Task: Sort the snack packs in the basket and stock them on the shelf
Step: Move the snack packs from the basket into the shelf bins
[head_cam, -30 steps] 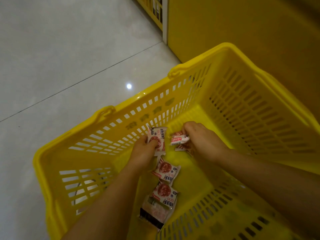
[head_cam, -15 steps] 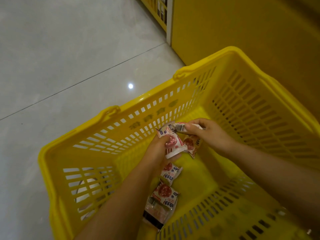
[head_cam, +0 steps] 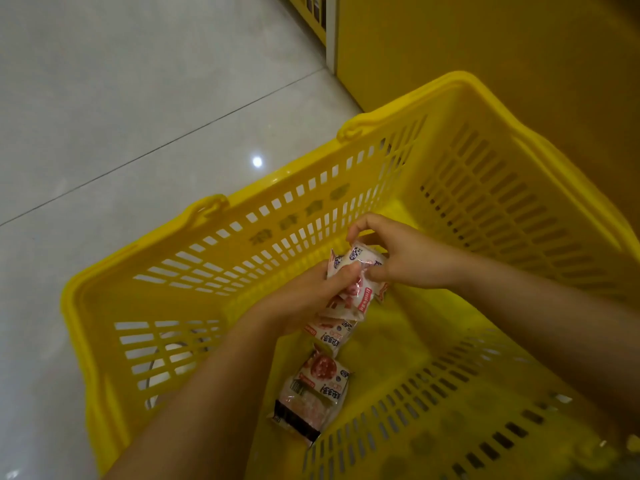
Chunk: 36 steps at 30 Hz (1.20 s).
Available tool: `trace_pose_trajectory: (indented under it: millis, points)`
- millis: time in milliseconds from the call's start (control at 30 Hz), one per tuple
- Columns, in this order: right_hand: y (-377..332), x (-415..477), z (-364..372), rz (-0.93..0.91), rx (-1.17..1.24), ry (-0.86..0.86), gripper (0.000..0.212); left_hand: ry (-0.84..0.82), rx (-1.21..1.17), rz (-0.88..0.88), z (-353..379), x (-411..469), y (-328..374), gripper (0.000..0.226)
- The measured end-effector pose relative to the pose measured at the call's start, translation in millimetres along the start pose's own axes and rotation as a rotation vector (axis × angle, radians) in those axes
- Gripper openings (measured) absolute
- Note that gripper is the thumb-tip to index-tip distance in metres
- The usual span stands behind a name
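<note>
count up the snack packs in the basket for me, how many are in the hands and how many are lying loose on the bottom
Packs bunched in the hands: at least 2, overlap hides any more
Loose red-and-white packs on the basket floor: 2
Loose clear pack with a dark end: 1
Total: at least 5

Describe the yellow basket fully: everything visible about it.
The yellow basket looks like glossy moulded plastic, rectangular and open-topped, with slotted walls and a smooth thick rim carrying hinge lugs for a handle. It stands on the pale tiled floor beside a yellow shelf unit. Loose snack packs lie on its bottom. The left hand and right hand reach inside, holding a bunch of packs between them.
</note>
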State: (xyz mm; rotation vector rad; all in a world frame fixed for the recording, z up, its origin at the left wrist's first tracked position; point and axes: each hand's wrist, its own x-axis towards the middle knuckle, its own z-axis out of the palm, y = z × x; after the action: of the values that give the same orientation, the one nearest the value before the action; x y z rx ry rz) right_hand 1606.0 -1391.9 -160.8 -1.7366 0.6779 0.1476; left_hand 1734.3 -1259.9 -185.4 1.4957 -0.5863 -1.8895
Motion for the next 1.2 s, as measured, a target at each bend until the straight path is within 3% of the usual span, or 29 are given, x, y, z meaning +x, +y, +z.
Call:
trace_pose_trajectory:
  millis: [133,233,333,400,533,633,767,833,1067,1200]
  points:
    - [9.6,5.4,3.7,0.019,-0.047,0.124,0.075,0.151,0.003,0.076,1.0,0.2,-6.1,0.044]
    - [28.7,9.0,-2.2,0.249,-0.094,0.293,0.069,0.41,-0.11,0.048,-2.7,-1.2,-17.1,0.038]
    - [49.2,11.7,3.4,0.549,-0.266,0.206,0.084,0.664,-0.099,-0.003,2.1,-5.0,-35.0,0.035]
    - [54.6,13.9,17.5,0.63,-0.245,0.198,0.089,0.741,-0.152,-0.02,8.3,-8.7,-46.5,0.033]
    - [57.1,19.8,36.6,0.629,-0.12,0.319,0.078,0.764,-0.301,-0.048,15.3,-8.3,-56.2,0.036]
    - [57.4,18.5,28.9,0.65,-0.034,0.24,0.057,0.762,-0.387,-0.01,19.1,-6.0,-55.0,0.035]
    - [54.2,9.7,11.3,0.719,0.186,0.195,0.041,0.751,-0.38,-0.019,19.8,-1.4,-56.4,0.033]
    - [48.7,2.7,17.0,0.804,0.226,0.092,0.031,0.756,-0.335,-0.058,20.8,-0.9,-58.8,0.036]
    - [35.2,-9.8,64.8,1.047,0.457,-0.067,0.033,0.746,-0.283,-0.102,24.9,-2.0,-64.7,0.039]
    - [35.5,-10.9,73.0,0.982,0.528,0.026,0.023,0.726,-0.282,-0.137,27.2,0.3,-67.0,0.04]
